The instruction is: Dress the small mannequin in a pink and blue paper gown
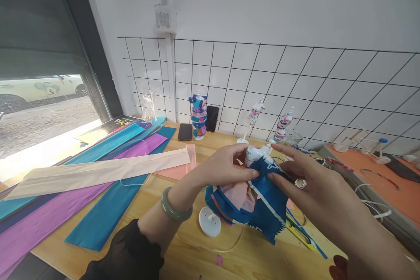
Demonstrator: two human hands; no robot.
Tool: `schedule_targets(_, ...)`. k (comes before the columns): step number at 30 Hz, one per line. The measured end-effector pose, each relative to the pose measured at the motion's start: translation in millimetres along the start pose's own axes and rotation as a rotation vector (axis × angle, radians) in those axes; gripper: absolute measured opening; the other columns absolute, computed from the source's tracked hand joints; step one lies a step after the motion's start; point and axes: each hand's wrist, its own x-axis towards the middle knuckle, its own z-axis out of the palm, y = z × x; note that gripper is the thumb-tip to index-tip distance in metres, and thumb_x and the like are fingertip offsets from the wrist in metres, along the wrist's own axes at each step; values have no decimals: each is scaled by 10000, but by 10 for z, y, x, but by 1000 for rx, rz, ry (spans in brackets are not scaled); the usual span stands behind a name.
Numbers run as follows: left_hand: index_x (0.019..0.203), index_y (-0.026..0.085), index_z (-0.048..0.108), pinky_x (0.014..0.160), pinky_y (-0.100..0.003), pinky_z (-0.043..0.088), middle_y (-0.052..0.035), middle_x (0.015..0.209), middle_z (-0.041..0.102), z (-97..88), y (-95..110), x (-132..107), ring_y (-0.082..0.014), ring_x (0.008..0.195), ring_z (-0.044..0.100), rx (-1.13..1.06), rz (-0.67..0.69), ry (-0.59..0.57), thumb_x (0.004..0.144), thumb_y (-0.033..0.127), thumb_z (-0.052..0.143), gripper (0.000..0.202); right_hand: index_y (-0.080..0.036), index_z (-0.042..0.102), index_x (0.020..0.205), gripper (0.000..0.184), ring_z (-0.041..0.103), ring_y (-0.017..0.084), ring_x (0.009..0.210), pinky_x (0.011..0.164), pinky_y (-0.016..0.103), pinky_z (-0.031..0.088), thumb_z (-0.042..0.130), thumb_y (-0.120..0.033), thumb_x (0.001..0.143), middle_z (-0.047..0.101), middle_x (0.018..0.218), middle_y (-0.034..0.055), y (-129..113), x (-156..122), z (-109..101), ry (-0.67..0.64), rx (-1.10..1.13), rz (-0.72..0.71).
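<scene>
A small white dress form (254,154) with coloured marks is tilted between my hands, its round white base (210,222) toward the lower left. Around its waist hangs a layered skirt of blue and pink crepe-like material (239,197). A wider blue piece (271,210) with a pale stripe and jagged lower edge covers the front. My left hand (228,164) is closed around the form's side, thumb pressed on the blue piece at the waist. My right hand (303,179) pinches the same blue piece from the other side, its index finger near the form's neck.
Long strips in cream (108,173), purple (82,201) and teal (98,223) cover the table's left. A dressed form (198,116), two phones (185,131) and two marked forms (256,111) stand along the wall. Yellow-handled scissors (300,234) lie beneath my right hand, beside an orange-topped surface (377,183).
</scene>
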Motion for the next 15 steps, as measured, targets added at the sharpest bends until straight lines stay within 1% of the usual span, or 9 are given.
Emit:
schedule_targets(5, 1107, 148, 614, 820, -339, 492, -94, 1032, 665, -2, -9, -1, -225, 958, 625, -16, 10, -32, 751, 240, 686, 375, -270, 545, 1335, 522, 659, 199, 573, 508, 300, 494, 566, -448, 845, 752, 770, 34, -5, 3, -13, 6, 17, 11)
schedule_targets(9, 1140, 148, 604, 829, -342, 487, -98, 1038, 657, -5, -36, 4, -223, 962, 616, -20, 24, -36, 777, 278, 686, 394, -264, 564, 1320, 526, 623, 198, 531, 483, 306, 481, 563, -481, 841, 721, 697, 23, 6, 5, -19, 1, 22, 4)
schedule_targets(13, 1073, 147, 622, 810, -330, 485, -81, 979, 654, 0, -48, 8, -206, 911, 612, -21, 21, -16, 790, 352, 686, 354, -253, 549, 1333, 533, 617, 191, 547, 489, 295, 474, 534, -504, 863, 692, 654, 4, 42, 9, -9, 3, 6, -24)
schedule_targets(15, 1051, 144, 620, 800, -324, 485, -73, 955, 652, 8, -48, 9, -195, 885, 609, -9, 19, -2, 787, 364, 686, 349, -259, 540, 1338, 539, 612, 187, 554, 495, 292, 477, 534, -512, 862, 683, 647, -7, 55, 10, -5, 1, -9, -37)
